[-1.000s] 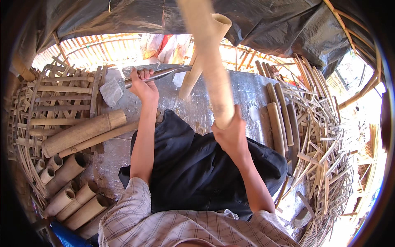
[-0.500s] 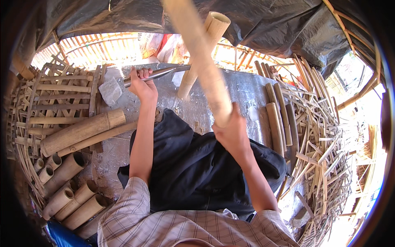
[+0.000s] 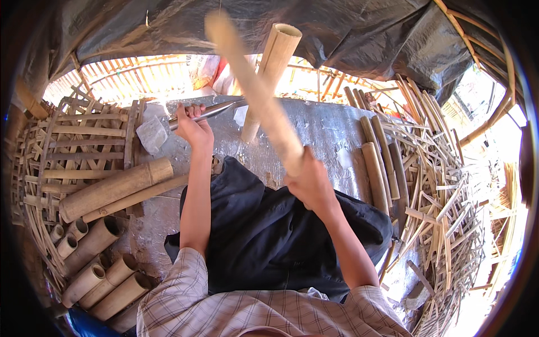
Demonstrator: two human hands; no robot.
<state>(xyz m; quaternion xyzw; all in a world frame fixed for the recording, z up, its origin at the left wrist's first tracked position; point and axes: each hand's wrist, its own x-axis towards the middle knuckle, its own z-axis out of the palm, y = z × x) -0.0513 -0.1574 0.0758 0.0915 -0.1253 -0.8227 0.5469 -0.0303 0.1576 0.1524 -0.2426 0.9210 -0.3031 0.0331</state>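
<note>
My left hand (image 3: 194, 124) is closed around the metal handle of a knife (image 3: 218, 108), held out toward a bamboo tube (image 3: 281, 50). The tube stands on end on the grey ground in front of me, leaning slightly right. The knife's far end lies by the tube, partly hidden behind the stick, so whether it touches cannot be told. In my right hand (image 3: 310, 180) is a thick, pale wooden stick (image 3: 269, 115), gripped at its lower end. It slants up and left across the tube, its far end blurred by motion.
Cut bamboo pieces (image 3: 115, 188) lie at left beside a slatted bamboo frame (image 3: 84, 132) and a pale stone block (image 3: 152, 135). Several short tubes (image 3: 115, 278) are stacked at lower left. Bamboo lengths (image 3: 375, 174) and a heap of split strips (image 3: 443, 224) fill the right. Dark sheeting (image 3: 382, 39) hangs overhead.
The stick in my right hand has swung down and away, so its far end now shows within the view. The bamboo tube's top has shifted a little left. My left hand keeps its grip.
</note>
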